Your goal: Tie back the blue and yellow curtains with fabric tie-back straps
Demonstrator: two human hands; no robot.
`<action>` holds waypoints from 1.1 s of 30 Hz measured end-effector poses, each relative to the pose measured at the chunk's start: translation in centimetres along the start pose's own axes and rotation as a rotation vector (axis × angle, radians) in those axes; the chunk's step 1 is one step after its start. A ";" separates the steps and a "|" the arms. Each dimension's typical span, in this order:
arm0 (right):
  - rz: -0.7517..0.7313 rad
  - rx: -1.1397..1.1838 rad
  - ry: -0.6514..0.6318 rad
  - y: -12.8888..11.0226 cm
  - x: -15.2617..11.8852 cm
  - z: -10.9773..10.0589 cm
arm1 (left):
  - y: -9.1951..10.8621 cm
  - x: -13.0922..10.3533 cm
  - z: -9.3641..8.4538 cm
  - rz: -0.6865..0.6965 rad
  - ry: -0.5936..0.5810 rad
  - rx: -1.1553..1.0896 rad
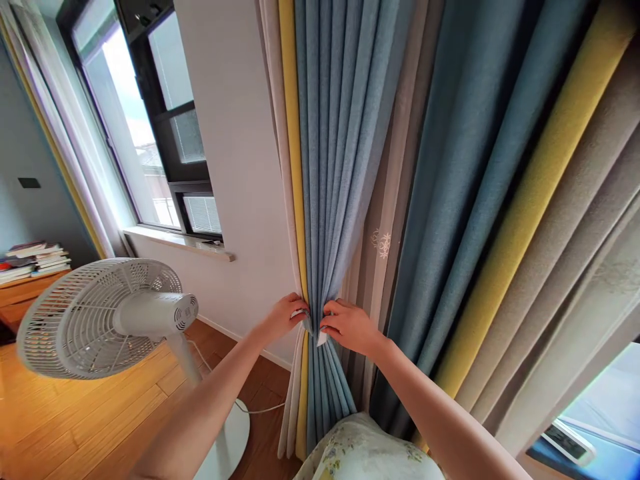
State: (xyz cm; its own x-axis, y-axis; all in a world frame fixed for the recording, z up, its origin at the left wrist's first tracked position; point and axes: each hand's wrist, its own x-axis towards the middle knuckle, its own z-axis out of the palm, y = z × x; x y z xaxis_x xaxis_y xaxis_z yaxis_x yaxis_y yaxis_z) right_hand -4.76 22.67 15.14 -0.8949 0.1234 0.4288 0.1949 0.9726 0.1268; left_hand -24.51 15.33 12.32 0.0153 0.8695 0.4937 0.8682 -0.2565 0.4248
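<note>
A blue curtain (320, 167) with a yellow and a beige strip along its left side hangs gathered to a narrow waist in front of me. At that waist my left hand (286, 316) pinches one end of a curtain tieback (308, 324), a grey-blue band. From the right, my right hand (350, 325) has its fingers closed on the other end, where a pale piece shows below the fingertips. A small gap separates the two ends across the front of the curtain. Below them the cloth fans out.
A white standing fan (155, 313) is at the left, its cord on the wooden floor (100, 420). A second curtain (465, 167) hangs close on the right. Flowered fabric (370, 450) lies at the bottom. Farther left are a window (175, 127) and stacked books (47, 259).
</note>
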 end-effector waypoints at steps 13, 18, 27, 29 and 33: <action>0.337 -0.015 -0.106 -1.1 4.1 2.4 | 1.5 -0.1 -0.4 -0.062 -0.102 -0.069; 0.277 0.085 -0.167 -0.7 4.1 1.6 | 1.9 0.1 0.7 -0.157 -0.011 -0.107; 0.176 0.037 -0.240 -1.0 4.2 0.5 | 3.3 0.4 1.1 -0.180 0.043 0.184; 0.199 0.021 -0.269 -1.3 4.1 0.2 | 3.5 0.5 1.3 -0.201 0.032 0.241; 0.175 0.044 -0.220 -1.3 3.9 0.3 | 3.7 0.6 1.3 -0.167 0.137 0.349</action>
State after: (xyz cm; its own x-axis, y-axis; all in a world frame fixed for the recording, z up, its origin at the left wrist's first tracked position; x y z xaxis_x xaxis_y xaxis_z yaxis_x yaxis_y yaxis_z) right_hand -8.67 21.94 16.38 -0.9157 0.3254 0.2359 0.3409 0.9397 0.0268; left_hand -20.65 15.45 13.13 -0.1854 0.8170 0.5460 0.9697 0.0620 0.2364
